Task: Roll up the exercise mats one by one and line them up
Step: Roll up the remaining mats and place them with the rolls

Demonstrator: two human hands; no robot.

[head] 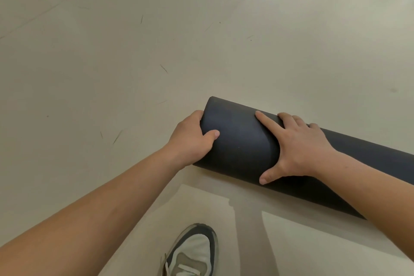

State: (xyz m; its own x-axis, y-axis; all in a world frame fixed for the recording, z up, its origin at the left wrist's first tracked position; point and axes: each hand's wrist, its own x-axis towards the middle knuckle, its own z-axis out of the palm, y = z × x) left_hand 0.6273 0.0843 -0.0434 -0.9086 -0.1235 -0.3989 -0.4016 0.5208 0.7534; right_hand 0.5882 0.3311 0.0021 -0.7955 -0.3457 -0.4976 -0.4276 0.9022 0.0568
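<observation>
On the left, the left hand [192,139] cups the near end of the dark grey rolled foam exercise mat [242,141], thumb laid over the top and fingers curled around the end face, so it is closed on the roll. The mat lies on the pale beige floor [112,63], running from the middle of the view away to the lower right, where its far part passes behind the right forearm. Further right, the right hand [295,150] presses flat on top of the roll, fingers spread and index finger stretched forward, thumb hooked down the near side; it is open and bearing down, not clasping.

No flat tail of mat shows ahead of the roll, so I judge the rolling of this one to be finished or nearly so, and the step in hand to be squaring the end and holding the coil tight. The next move likely calls for keeping pressure on the roll so it does not spring loose, then lifting or pushing it to its place in the line.

Below, a white and grey trainer [192,253] stands close to the roll, and could hinder pulling it back. The floor ahead shows only faint scuffs; a dark blurred shape at the top right corner cannot be identified.
</observation>
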